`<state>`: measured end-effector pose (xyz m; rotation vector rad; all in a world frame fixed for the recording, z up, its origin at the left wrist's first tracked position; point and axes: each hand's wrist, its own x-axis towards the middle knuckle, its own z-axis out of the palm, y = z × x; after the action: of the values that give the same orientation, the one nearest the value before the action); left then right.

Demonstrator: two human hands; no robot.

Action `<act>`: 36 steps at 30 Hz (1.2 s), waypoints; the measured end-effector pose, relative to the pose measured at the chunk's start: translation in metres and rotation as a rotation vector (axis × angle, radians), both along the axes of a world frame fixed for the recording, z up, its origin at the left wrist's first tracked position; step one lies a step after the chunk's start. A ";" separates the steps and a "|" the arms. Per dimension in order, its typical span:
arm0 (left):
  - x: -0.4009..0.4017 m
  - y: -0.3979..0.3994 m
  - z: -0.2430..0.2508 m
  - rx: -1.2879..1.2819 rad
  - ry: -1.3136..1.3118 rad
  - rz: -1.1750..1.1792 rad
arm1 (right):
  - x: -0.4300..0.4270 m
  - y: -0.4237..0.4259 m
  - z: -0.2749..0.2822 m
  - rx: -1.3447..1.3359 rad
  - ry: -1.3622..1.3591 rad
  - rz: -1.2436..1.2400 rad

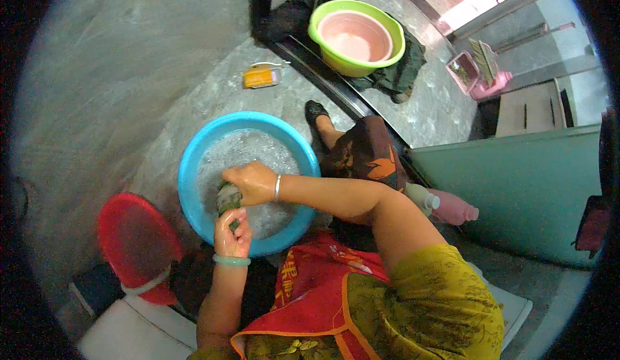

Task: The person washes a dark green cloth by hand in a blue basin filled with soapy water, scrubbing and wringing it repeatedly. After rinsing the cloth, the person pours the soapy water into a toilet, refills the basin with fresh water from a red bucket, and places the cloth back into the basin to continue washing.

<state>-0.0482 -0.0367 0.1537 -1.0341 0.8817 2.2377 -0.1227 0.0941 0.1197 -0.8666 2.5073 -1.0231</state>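
A round blue plastic basin of sudsy water stands on the floor in front of me. Over it, both hands grip a wet, twisted green patterned cloth. My right hand, with a silver bangle at its wrist, is closed around the cloth's upper end. Just below, my left hand, a pale green bangle at its wrist, holds the lower end, fingers curled and palm turned partly up. The cloth's parts inside my hands are hidden.
A red plastic basin is at the left. Near the black door track lie a yellow-orange packet and a brush-like item. Beyond the track, a pink basin sits inside a lime-green one on dark cloth. Two plastic bottles are at my right.
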 end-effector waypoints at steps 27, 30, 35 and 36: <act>0.002 0.012 -0.015 -0.295 0.563 -0.130 | -0.138 0.140 0.046 -1.239 -0.465 -0.940; 0.001 0.018 -0.031 -0.213 0.590 -0.164 | -0.118 0.164 0.071 -0.891 -0.241 -0.923; 0.007 -0.010 -0.026 -0.261 0.551 -0.147 | 0.026 0.179 0.092 -0.649 -0.138 -0.624; 0.004 -0.009 -0.019 -0.255 0.527 -0.153 | 0.066 0.205 0.105 -0.536 -0.258 -0.681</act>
<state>-0.0446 -0.0462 0.1343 -0.4462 1.4436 2.3400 -0.0565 0.2991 0.2244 0.0662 2.3571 -1.9296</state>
